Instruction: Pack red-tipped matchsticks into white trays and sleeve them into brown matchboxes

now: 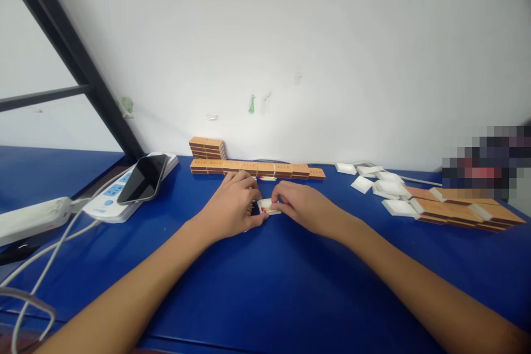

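Note:
A small white matchbox tray (pixel 264 207) with a few red-tipped matches (pixel 269 209) lies on the blue table between my hands. My left hand (pixel 236 202) is curled at its left side, with the thumb against the tray's near edge. More loose matches (pixel 250 207) show beside that hand's fingers, partly hidden by them. My right hand (pixel 302 204) is closed in a pinch at the tray's right end. Its fingertips cover whatever is between them. Just behind, more matches (pixel 267 178) lie in front of a row of orange matchboxes (pixel 265 169).
Stacked matchboxes (pixel 206 147) stand by the wall. On the right are white empty trays (pixel 390 188) and piled orange matchbox sleeves (pixel 452 210). A phone (pixel 143 178) rests on a power strip (pixel 112 204) at left, near white cables (pixel 62 243) and a black frame (pixel 93 86).

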`<state>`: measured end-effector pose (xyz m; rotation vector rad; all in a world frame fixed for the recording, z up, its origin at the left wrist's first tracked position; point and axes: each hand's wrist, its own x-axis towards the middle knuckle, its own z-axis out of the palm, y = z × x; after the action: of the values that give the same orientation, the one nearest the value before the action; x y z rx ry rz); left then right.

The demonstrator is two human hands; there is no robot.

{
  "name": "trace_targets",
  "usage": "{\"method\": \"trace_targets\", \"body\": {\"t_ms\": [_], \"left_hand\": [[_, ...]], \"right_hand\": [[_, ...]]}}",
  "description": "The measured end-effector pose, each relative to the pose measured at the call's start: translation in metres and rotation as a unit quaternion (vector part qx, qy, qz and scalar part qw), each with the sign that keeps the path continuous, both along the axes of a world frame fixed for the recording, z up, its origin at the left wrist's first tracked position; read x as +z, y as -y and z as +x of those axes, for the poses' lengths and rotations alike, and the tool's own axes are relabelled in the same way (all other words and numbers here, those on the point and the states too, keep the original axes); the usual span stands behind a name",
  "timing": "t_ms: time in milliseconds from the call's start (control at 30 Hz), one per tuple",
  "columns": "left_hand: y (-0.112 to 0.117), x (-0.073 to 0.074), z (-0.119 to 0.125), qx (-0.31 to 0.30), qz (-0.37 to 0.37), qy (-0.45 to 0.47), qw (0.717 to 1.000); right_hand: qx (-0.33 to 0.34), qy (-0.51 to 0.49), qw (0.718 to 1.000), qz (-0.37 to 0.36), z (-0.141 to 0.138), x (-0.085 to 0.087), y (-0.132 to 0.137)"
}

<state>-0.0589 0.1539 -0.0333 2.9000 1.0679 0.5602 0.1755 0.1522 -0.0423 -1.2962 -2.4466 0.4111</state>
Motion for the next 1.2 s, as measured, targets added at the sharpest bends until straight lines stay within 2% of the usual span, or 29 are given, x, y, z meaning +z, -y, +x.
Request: {"method": "trace_targets", "body": {"t_ms": [200,433,700,967,1200], "left_hand": [[0.001,0.0,0.0,-0.001,0.002,0.003,1.0],[0.002,0.002,0.001,0.005,-0.004,-0.002,1.0],[0.001,0.0,0.0,0.003,0.006,0.006,1.0],[0.0,-0.003,0.0,0.001,0.01,0.004,1.0],[0.002,0.002,0.0,0.0,-0.003,0.002,1.0]], "right_hand": [[-0.05,-0.042,0.996,0.066,0.004,-0.003,-0.025],[-0.054,0.028,0.996,0.065,0.002,-0.024,-0.042],[-0.075,0.004,0.997,0.029,-0.001,-0.023,-0.046],[-0.081,0.011,0.997,0.008,0.009,-0.018,-0.034],[-0.084,0.012,0.996,-0.028,0.011,-0.01,-0.015]]}}
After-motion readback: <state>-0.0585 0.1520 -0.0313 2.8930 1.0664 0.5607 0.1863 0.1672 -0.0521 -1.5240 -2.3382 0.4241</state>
